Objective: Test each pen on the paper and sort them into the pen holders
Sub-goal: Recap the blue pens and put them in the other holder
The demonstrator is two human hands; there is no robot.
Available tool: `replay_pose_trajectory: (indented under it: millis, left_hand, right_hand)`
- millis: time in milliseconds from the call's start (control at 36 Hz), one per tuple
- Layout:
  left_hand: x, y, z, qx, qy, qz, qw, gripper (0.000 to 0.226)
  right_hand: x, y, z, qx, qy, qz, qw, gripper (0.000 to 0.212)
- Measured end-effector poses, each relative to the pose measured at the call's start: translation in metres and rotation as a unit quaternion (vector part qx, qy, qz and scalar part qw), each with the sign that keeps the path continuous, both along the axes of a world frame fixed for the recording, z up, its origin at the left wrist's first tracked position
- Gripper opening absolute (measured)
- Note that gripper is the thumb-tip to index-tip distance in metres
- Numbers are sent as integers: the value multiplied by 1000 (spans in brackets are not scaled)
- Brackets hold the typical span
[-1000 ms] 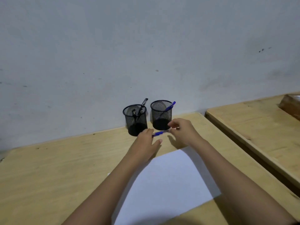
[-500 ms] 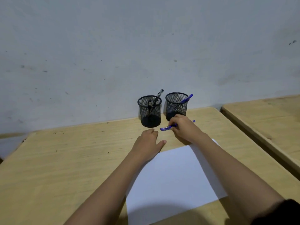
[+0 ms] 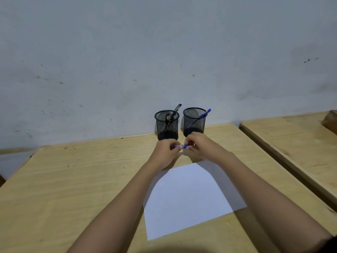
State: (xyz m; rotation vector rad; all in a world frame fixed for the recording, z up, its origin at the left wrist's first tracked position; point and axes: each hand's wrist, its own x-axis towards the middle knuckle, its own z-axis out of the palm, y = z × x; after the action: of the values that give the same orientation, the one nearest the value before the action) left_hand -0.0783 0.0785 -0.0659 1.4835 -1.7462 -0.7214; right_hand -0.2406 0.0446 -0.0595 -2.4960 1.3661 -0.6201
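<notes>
So we've got the blue pen (image 3: 180, 146) lying sideways between our two hands. Our left hand (image 3: 165, 152) has its fingers curled round one end, and our right hand (image 3: 202, 146) pinches the other end. The paper (image 3: 187, 198) lies flat on the desk (image 3: 73, 179) under our wrists, on the near side. Just past the left hand's knuckles stands a mesh holder (image 3: 166, 125) with dark pens (image 3: 173, 114) in it. Past the right hand is the second mesh holder (image 3: 194, 121), with another blue pen (image 3: 204, 114) leaning out.
</notes>
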Motion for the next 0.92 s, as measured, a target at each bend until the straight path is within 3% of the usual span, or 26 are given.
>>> replay_pose_trajectory:
  millis: [83,222,333,639,778,917]
  left_hand:
    - [3,5,9,2,94,4,996,9]
    - [15,15,30,2,168,-30,985,16]
    - [29,24,41,18,255,-43,966,19]
    - [46,37,47,61,386,-37,920,19]
    - [42,41,47,69,421,-28,904,15]
    - [31,42,46,78,408,-29,909,13]
  right_hand:
    - [-2,7,12,-21,-26,15,999,9]
    - [-9,23,33,-30,-119,41,992,8]
    - [-19,35,47,43,-211,28,976,6]
    - [-26,46,48,199,-442,26,874,9]
    - [-5,53,38,236,-628,10,742,7]
    - [27,57,21,233,-622,19,748,5]
